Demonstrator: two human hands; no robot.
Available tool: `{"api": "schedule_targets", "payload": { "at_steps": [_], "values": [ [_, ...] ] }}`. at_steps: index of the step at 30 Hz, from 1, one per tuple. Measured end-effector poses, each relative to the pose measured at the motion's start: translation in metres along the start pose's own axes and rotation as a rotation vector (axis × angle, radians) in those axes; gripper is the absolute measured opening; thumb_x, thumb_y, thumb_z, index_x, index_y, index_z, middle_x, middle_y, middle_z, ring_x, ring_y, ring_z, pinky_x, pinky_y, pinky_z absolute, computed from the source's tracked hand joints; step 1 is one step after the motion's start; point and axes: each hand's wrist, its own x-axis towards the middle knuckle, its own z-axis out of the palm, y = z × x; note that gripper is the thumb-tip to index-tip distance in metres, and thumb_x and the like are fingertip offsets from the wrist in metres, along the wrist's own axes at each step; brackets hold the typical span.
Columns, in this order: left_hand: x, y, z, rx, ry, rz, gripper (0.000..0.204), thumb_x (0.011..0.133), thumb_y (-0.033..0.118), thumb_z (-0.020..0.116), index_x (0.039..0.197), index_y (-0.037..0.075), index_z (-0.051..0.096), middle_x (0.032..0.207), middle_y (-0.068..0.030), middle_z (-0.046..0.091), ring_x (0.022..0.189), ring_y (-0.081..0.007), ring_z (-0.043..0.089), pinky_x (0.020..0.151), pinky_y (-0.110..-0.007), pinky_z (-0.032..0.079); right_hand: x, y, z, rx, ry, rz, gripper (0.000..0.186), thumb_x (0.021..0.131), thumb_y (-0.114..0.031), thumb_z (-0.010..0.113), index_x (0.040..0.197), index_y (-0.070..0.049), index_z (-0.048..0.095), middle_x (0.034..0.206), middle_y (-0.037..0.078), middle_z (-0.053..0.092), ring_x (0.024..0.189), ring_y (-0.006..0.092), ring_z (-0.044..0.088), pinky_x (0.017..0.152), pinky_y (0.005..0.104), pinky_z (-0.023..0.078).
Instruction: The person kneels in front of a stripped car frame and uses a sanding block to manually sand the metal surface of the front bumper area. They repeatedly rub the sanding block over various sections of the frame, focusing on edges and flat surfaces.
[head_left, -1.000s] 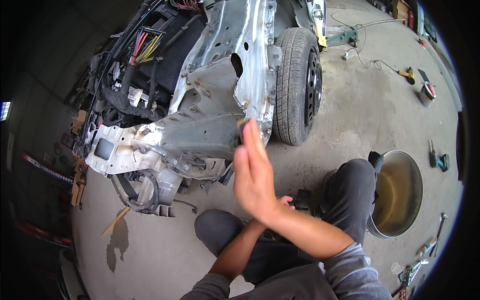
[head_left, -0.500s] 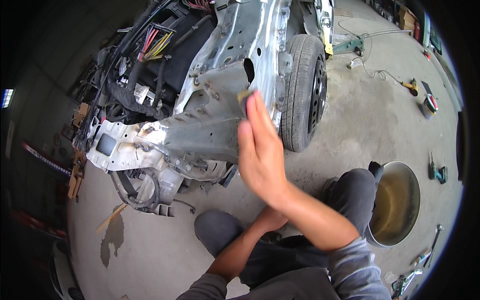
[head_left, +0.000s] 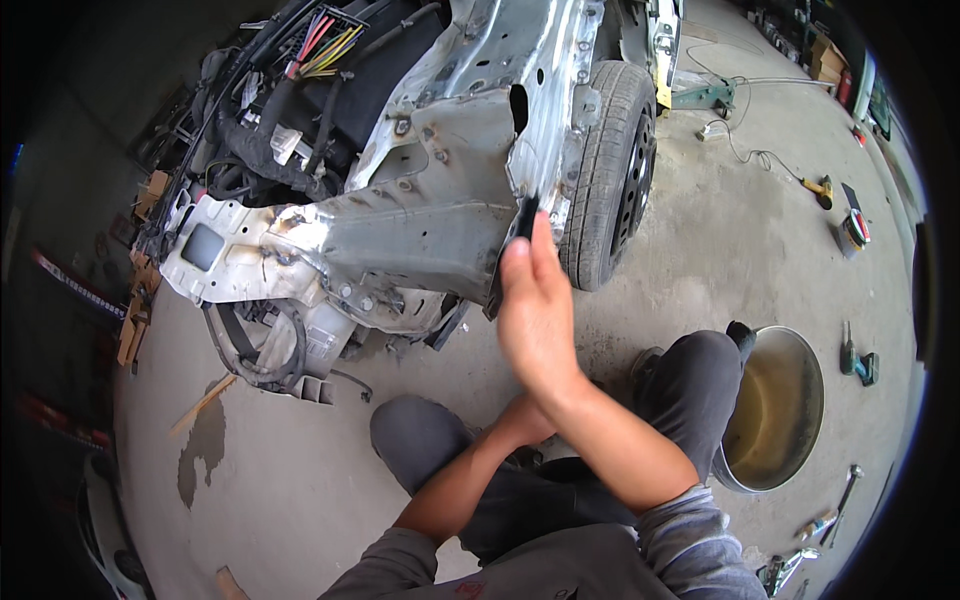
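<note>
My right hand [head_left: 535, 315] is raised in front of the stripped car's bare metal front rail [head_left: 415, 240]. Its fingers close around a narrow dark tool [head_left: 527, 217], whose tip meets the rail's edge near the wheel; the tool's kind is not clear. Lower down, my left hand [head_left: 525, 422] rests between my knees, partly behind the right forearm, so its fingers are hidden. Burnt, shiny patches mark the flat bracket [head_left: 240, 250] at the rail's left end.
A tyre [head_left: 598, 185] stands just right of the rail. Beside my right knee sits a large round metal pot [head_left: 819, 405], brownish inside. Loose coloured wires [head_left: 325, 48] stick up in the engine bay. A teal drill [head_left: 864, 366], a yellow-handled tool [head_left: 820, 190] and a ratchet [head_left: 843, 502] lie on the floor.
My right hand has moved slightly down and right, and the tool's tip is now lower along the rail's edge. The whole view has shifted a little; my left hand stays low.
</note>
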Motion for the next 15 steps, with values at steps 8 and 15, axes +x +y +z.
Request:
{"api": "schedule_targets", "payload": {
  "at_steps": [8,15],
  "values": [
    [0.008,0.052,-0.016,0.215,-0.09,-0.09,0.039,0.091,0.028,0.065,0.117,0.0,0.059,0.093,-0.0132,0.068,0.087,-0.0298,0.066,0.076,-0.041,0.051,-0.053,0.016,0.009,-0.024,-0.074,-0.074,0.055,0.105,-0.021,0.038,0.147,0.011,0.024,0.155,0.034,0.017,0.146,0.0436,0.018,0.119,0.0409,0.016],
    [-0.006,0.042,-0.021,0.097,-0.111,-0.163,0.043,0.091,0.027,0.066,0.123,0.0,0.057,0.103,-0.0157,0.067,0.098,-0.0249,0.065,0.085,-0.038,0.05,-0.052,0.019,0.018,-0.022,-0.003,-0.061,0.057,0.105,-0.029,0.036,0.143,0.014,0.032,0.153,0.033,0.026,0.146,0.0386,0.024,0.119,0.0364,0.018]
  ]
}}
